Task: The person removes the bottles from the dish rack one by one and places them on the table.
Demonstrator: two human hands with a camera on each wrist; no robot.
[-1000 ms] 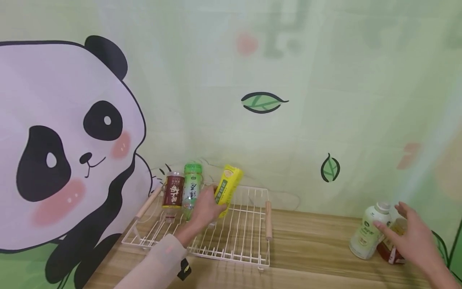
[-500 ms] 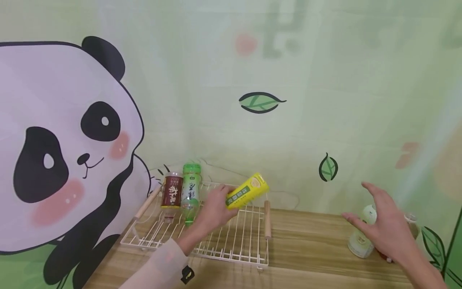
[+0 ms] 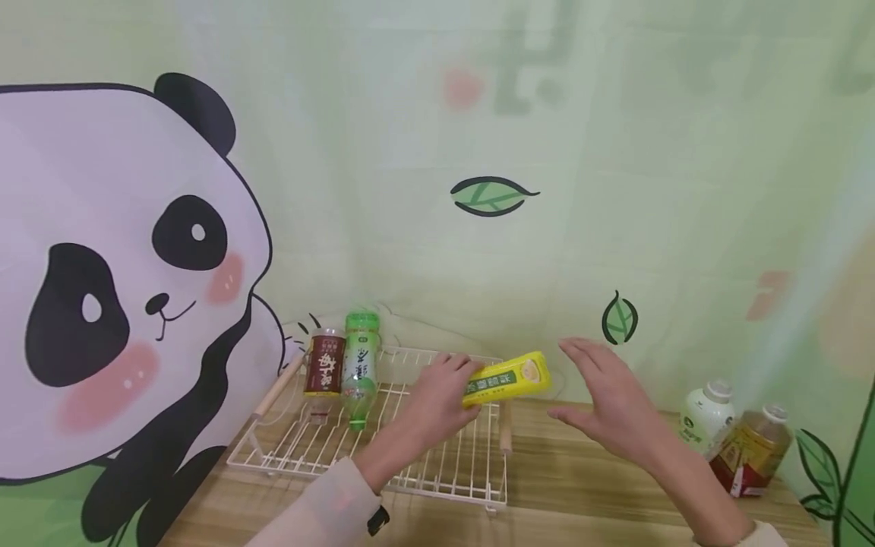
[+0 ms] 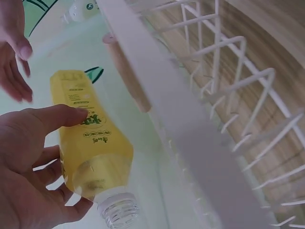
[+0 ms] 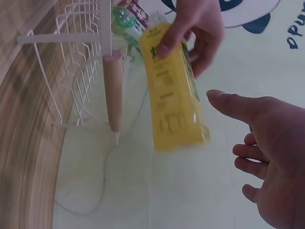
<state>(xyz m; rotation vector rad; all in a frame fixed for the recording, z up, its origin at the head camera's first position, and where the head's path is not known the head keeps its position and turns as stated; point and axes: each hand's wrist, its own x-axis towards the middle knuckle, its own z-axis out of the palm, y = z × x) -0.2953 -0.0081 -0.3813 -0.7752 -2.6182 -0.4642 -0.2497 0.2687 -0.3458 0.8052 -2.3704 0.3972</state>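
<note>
My left hand [image 3: 437, 395] grips a yellow bottle [image 3: 509, 377] near its neck end, holding it over the right part of a white wire rack [image 3: 437, 486]. In the left wrist view the thumb lies across the yellow label and the clear cap [image 4: 119, 210] points down. The bottle's base points toward my right hand [image 3: 608, 403], which is a short gap away with thumb and fingers spread and nothing between them. Inside the rack, a dark red-labelled bottle [image 3: 324, 365] and a green-capped bottle [image 3: 361, 365] lean side by side, cap ends opposite ways.
A pale green-white bottle [image 3: 707, 414] and a bottle of dark red drink [image 3: 752, 452] stand at the right of the wooden table [image 3: 574, 486]. The rack has wooden handles [image 5: 113, 90]. Behind hangs a cloth [image 3: 383, 190] printed with a panda and leaves.
The yellow bottle has tilted from nearly upright to nearly level and shifted right in my left hand. My right hand has come left from the two standing bottles toward it.
</note>
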